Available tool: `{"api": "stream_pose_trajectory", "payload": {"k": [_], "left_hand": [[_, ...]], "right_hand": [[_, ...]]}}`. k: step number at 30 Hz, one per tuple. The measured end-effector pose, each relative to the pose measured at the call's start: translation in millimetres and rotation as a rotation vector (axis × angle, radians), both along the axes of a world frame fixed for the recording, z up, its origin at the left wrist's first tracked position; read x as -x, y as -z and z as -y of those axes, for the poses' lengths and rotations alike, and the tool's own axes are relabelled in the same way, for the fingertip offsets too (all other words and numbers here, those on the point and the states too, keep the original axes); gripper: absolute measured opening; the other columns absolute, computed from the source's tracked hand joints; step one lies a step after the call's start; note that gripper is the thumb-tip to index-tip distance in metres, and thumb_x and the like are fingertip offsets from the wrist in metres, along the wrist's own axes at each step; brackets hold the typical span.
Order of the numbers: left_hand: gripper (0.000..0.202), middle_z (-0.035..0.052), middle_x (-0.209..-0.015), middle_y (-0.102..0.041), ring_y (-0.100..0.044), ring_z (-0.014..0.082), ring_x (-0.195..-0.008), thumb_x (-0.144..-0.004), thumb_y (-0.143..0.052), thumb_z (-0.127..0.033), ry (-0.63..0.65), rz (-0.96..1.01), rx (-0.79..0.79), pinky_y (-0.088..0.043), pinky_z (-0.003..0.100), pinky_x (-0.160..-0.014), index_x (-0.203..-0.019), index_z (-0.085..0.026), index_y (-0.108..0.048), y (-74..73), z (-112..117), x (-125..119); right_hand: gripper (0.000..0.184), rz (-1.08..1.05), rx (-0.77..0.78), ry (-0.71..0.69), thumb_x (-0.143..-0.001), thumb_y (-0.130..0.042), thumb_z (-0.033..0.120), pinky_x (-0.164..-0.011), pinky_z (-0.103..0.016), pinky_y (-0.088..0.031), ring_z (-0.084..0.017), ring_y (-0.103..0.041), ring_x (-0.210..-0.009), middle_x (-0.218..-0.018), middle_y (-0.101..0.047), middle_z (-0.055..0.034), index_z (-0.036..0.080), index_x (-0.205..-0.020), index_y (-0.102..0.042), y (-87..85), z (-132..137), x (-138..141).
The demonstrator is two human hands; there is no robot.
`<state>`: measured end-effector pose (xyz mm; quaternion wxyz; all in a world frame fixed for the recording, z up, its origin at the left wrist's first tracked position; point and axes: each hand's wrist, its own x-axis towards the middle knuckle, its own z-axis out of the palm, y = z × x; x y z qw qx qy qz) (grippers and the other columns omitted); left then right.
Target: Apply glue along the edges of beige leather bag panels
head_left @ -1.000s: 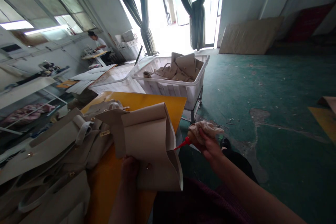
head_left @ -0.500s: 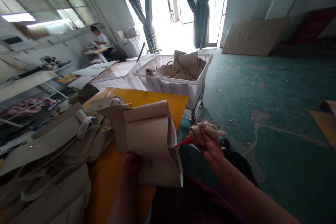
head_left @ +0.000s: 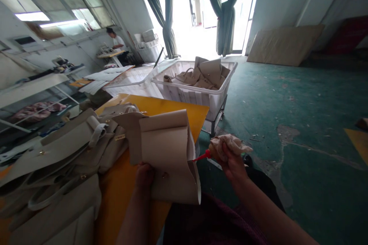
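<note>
My left hand [head_left: 143,176] grips the lower left part of a folded beige leather bag piece [head_left: 169,153], holding it upright over the edge of the yellow table [head_left: 120,195]. My right hand [head_left: 231,160] is closed around a small bottle wrapped in a stained rag [head_left: 230,143]. The bottle's red nozzle [head_left: 201,156] points left and touches the right edge of the leather piece.
A pile of beige bags and straps [head_left: 57,160] covers the table's left side. Ahead stands a white plastic bin on a metal cart [head_left: 198,90] holding more beige bags. A person [head_left: 115,40] works at a far bench on the left. Green floor [head_left: 301,122] stretches right.
The view has shifted slightly left, so everything sits a little further right. Both hands keep their hold; the red nozzle stays against the leather edge, slightly higher up it.
</note>
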<state>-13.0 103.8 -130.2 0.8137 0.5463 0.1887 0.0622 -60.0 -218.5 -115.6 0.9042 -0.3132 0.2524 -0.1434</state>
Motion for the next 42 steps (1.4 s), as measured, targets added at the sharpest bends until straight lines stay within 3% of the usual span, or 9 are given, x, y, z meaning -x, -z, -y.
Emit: {"api": "stream_pose_trajectory", "payload": {"k": [9, 14, 19, 26, 32, 36, 40, 42], "left_hand": [[0.024, 0.0026, -0.060, -0.069, -0.063, 0.0190, -0.061, -0.036, -0.057, -0.011, 0.003, -0.014, 0.014, -0.053, 0.028, -0.061, -0.055, -0.018, -0.070, -6.2, 5.5, 0.3], [0.024, 0.0018, -0.061, -0.071, -0.064, 0.0204, -0.063, -0.038, -0.056, -0.012, 0.027, -0.021, 0.006, -0.054, 0.029, -0.064, -0.055, -0.018, -0.070, -11.9, 9.0, -0.1], [0.022, 0.0020, -0.061, -0.070, -0.061, 0.0197, -0.060, -0.039, -0.055, -0.009, 0.049, -0.034, -0.009, -0.052, 0.029, -0.062, -0.054, -0.018, -0.069, -17.4, 10.3, -2.1], [0.022, 0.0018, -0.058, -0.068, -0.062, 0.0197, -0.061, -0.040, -0.053, -0.007, 0.084, -0.020, -0.015, -0.053, 0.031, -0.067, -0.052, -0.018, -0.067, -26.9, 12.1, -0.6], [0.028, 0.0025, -0.063, -0.072, -0.065, 0.0201, -0.063, -0.039, -0.055, -0.008, 0.106, -0.020, -0.001, -0.054, 0.029, -0.066, -0.057, -0.017, -0.073, -26.4, 12.6, -1.6], [0.024, 0.0013, -0.062, -0.072, -0.065, 0.0192, -0.061, -0.039, -0.056, -0.008, 0.116, -0.009, 0.004, -0.054, 0.028, -0.066, -0.056, -0.018, -0.070, -25.3, 11.9, -2.3], [0.022, 0.0007, -0.061, -0.072, -0.064, 0.0195, -0.061, -0.039, -0.055, -0.009, 0.119, -0.002, 0.003, -0.054, 0.028, -0.066, -0.053, -0.019, -0.068, -23.8, 11.1, -3.3], [0.025, 0.0011, -0.063, -0.073, -0.065, 0.0203, -0.062, -0.040, -0.054, -0.009, 0.116, -0.006, 0.005, -0.055, 0.029, -0.066, -0.056, -0.019, -0.070, -22.5, 10.9, -4.1]], "right_hand": [[0.045, 0.079, 0.136, 0.043, -0.058, -0.103, 0.043, -0.079, -0.033, -0.065, -0.021, -0.073, -0.091, -0.098, -0.078, -0.0001, 0.029, -0.093, -0.079, 17.6, 1.2, 5.1], [0.048, 0.128, 0.152, 0.052, -0.055, -0.105, 0.042, -0.079, -0.029, -0.063, -0.020, -0.071, -0.092, -0.097, -0.077, 0.0000, 0.028, -0.092, -0.079, 5.3, 9.2, 8.9], [0.048, 0.226, 0.164, -0.005, -0.057, -0.104, 0.042, -0.089, -0.036, -0.063, -0.023, -0.071, -0.098, -0.102, -0.077, -0.0025, 0.027, -0.096, -0.079, -7.8, 13.5, 8.8], [0.052, 0.260, 0.180, -0.042, -0.057, -0.104, 0.036, -0.087, -0.033, -0.062, -0.022, -0.070, -0.101, -0.107, -0.077, -0.0015, 0.027, -0.101, -0.079, 2.5, 7.9, 0.9], [0.054, 0.309, 0.220, -0.073, -0.055, -0.104, 0.037, -0.083, -0.032, -0.063, -0.021, -0.071, -0.094, -0.102, -0.076, -0.0024, 0.023, -0.100, -0.077, 0.8, 12.8, -8.2], [0.057, 0.324, 0.281, -0.113, -0.056, -0.104, 0.036, -0.081, -0.034, -0.065, -0.022, -0.071, -0.093, -0.104, -0.075, -0.0049, 0.022, -0.103, -0.075, 13.4, 16.2, -7.4], [0.063, 0.220, 0.241, -0.063, -0.049, -0.106, 0.038, -0.083, -0.027, -0.063, -0.019, -0.070, -0.095, -0.103, -0.075, -0.0011, 0.023, -0.100, -0.074, 37.0, 16.1, -0.8], [0.062, 0.204, 0.206, -0.051, -0.048, -0.106, 0.037, -0.085, -0.024, -0.062, -0.017, -0.070, -0.097, -0.102, -0.075, 0.0003, 0.023, -0.099, -0.073, 40.8, 16.6, 2.0]]}}
